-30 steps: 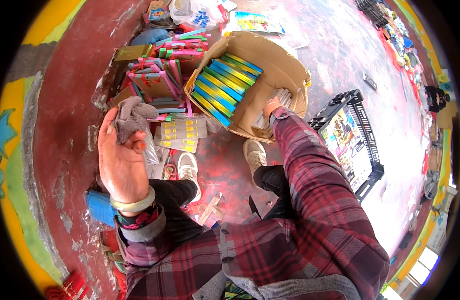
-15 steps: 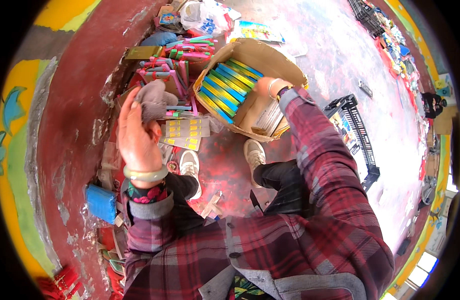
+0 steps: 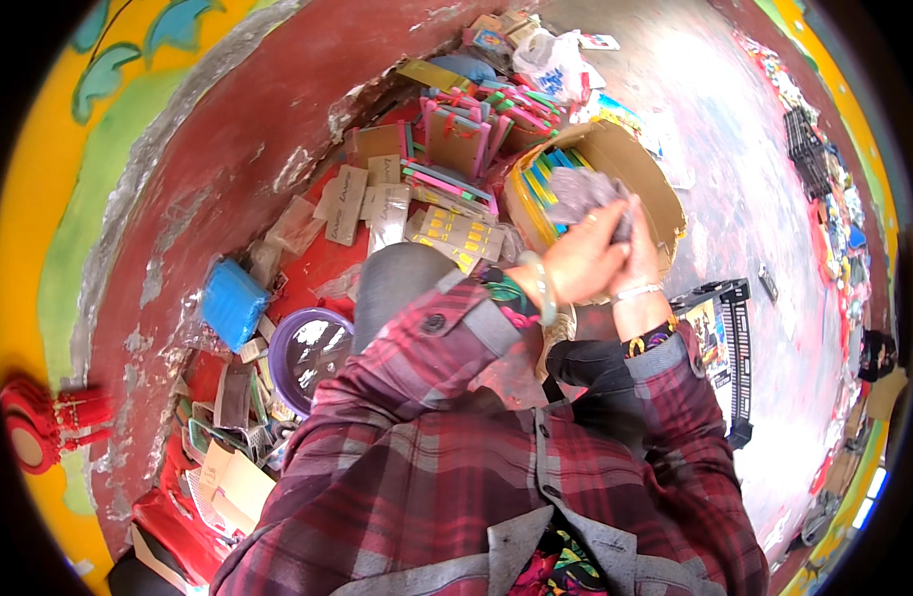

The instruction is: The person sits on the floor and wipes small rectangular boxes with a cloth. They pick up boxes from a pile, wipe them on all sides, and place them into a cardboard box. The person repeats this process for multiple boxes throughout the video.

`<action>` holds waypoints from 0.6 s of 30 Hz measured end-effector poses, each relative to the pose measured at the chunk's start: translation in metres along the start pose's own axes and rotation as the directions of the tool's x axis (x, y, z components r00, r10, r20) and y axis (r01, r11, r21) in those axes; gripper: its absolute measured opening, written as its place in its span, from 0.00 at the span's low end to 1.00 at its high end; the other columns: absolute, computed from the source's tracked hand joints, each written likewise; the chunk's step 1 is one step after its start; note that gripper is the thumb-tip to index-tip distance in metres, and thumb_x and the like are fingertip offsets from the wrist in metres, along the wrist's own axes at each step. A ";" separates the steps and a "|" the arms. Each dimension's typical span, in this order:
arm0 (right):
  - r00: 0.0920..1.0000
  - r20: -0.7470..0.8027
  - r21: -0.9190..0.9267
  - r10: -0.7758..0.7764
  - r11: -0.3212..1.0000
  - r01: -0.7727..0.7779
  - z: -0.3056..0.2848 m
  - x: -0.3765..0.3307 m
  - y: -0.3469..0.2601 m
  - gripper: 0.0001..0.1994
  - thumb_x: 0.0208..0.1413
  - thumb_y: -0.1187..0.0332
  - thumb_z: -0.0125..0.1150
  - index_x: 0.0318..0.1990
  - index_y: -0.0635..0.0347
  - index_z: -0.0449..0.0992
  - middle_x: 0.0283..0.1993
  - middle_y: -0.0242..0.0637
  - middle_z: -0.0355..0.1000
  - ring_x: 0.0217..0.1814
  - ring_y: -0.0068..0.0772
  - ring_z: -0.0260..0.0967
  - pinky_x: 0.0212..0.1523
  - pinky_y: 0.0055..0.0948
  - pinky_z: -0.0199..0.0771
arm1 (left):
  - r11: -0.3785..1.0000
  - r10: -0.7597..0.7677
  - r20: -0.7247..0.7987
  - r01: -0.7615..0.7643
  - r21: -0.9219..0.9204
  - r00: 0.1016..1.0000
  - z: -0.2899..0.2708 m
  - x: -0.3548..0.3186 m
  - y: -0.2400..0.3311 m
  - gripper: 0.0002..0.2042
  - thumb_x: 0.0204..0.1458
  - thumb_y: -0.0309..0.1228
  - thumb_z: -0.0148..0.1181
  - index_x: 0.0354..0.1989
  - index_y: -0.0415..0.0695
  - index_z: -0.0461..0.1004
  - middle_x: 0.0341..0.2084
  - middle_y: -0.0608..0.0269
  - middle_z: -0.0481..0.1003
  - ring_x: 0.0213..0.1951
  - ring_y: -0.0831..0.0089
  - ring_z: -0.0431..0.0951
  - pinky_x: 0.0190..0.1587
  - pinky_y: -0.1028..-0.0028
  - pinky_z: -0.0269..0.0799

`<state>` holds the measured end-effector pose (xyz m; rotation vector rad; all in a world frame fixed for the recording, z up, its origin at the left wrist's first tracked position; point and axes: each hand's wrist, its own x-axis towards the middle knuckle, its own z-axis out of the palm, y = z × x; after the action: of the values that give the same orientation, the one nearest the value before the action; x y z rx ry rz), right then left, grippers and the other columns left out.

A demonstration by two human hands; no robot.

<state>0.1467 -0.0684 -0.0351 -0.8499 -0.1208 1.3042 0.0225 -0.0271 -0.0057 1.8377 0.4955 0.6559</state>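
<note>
My left hand point(image 3: 573, 260) and my right hand point(image 3: 639, 248) are pressed together in front of me, both closed on a crumpled grey cloth point(image 3: 583, 189). The cloth sits just above an open cardboard box point(image 3: 657, 194) that holds several blue and yellow packs point(image 3: 541, 179) standing on edge. My left wrist wears a pale bangle and my right wrist a beaded bracelet. Both forearms are in red plaid sleeves.
Pink and green carded goods point(image 3: 456, 139) and tan packets point(image 3: 352, 204) lie along the red painted wall. A purple bowl point(image 3: 312, 358) and a blue block point(image 3: 233, 303) sit at my left. A black crate point(image 3: 736, 343) stands right, and a plastic bag point(image 3: 551, 60) lies beyond.
My left hand carried the grey cloth rightward to meet my right hand above the box. My right hand left the box rim. The view swung left toward the wall.
</note>
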 end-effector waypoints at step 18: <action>0.933 0.285 0.162 -0.221 0.970 0.181 0.006 -0.008 -0.047 0.25 0.56 0.63 0.48 0.60 0.62 0.58 0.64 0.44 0.54 0.67 0.48 0.48 0.65 0.52 0.46 | 0.422 -0.514 -0.465 0.684 0.595 0.721 -0.227 -0.140 -0.333 0.18 0.48 0.42 0.51 0.33 0.37 0.75 0.35 0.43 0.74 0.39 0.47 0.74 0.44 0.56 0.70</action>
<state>0.1785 -0.0733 0.0008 -0.5056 -0.3502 1.2250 -0.2393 0.1617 -0.2837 2.0967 1.7122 0.1029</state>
